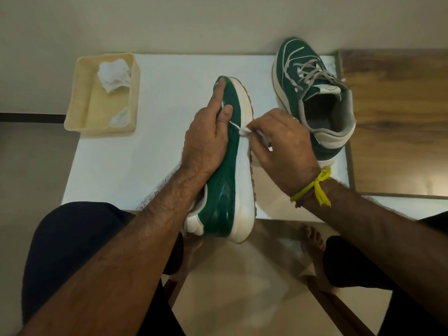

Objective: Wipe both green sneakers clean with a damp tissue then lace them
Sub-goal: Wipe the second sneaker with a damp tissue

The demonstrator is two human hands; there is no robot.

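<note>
The left hand (206,139) grips the near green sneaker (228,166) at the centre of the view, fingers curled over its upper with the index finger reaching toward the toe at 12 o'clock and the thumb pressed on the green side panel. This sneaker is turned on its side, white sole facing 3 o'clock, heel toward 6 o'clock and projecting past the near edge of the white table (157,105). Its green panel shows a wet sheen. The right hand (281,149), just to the 3 o'clock side of the sneaker, pinches a small white tissue (244,130) between thumb and fingertips; the tissue touches the sneaker where the green panel meets the white midsole. A yellow thread (315,187) is tied round the right wrist. The second green sneaker (312,93) sits at 1 o'clock on the far right part of the table, toe pointing to 12 o'clock, opening facing up, with grey laces (308,71) threaded loosely across its eyelets; it stands apart from the held sneaker and lies partly behind the right hand. At 10 o'clock, on the table's left edge, a cream tray (80,93) holds a crumpled white tissue wad (114,75) at its far end and a smaller white scrap (120,116) at its near right corner. A wooden surface (392,117) adjoins the table at 3 o'clock. The person's dark-clad knees and bare feet show at 6 o'clock.
</note>
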